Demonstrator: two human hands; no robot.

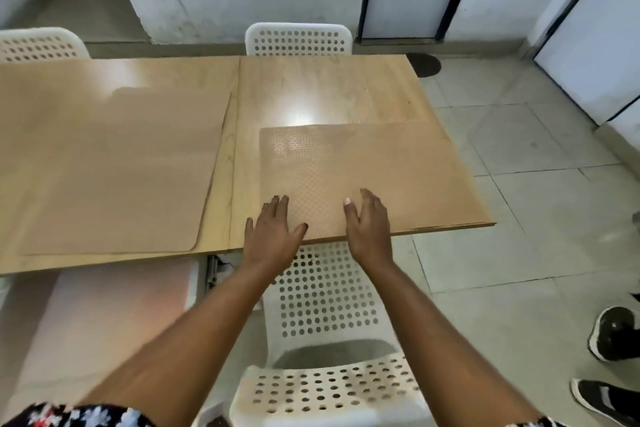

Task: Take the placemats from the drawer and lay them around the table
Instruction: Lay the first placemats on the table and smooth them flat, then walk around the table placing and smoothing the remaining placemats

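- Currently, a tan placemat (363,170) with a fine embossed dot pattern is lying flat on the right half of the wooden table (329,87), its near edge running along the table's near edge and its right edge close to the table's right edge.
- No brand, label or readable writing is showing on this placemat or anywhere else in view.
- The left hand (273,236) is resting palm down on the near left corner of the placemat, fingers extended and held loosely together, thumb splayed out to the side, gripping nothing.
- The right hand (369,225) is sitting at the placemat's near edge, tilted onto its outer side, fingers extended and close together, thumb lifted apart; whether the palm is touching the mat cannot be told.
- A second tan placemat (114,170) is lying on the left half of the table, apart from the first, with a seam in the tabletop running between them.
- A white perforated chair (325,322) is standing directly below the hands, tucked partly under the table's near edge.
- Another white perforated chair back (298,40) is showing at the far side of the table, and a third (38,45) at the far left.
- Black shoes (613,333) of another person are standing on the tiled floor (519,218) at the right edge of the view.
- A floral sleeve (79,416) is showing at the lower left.
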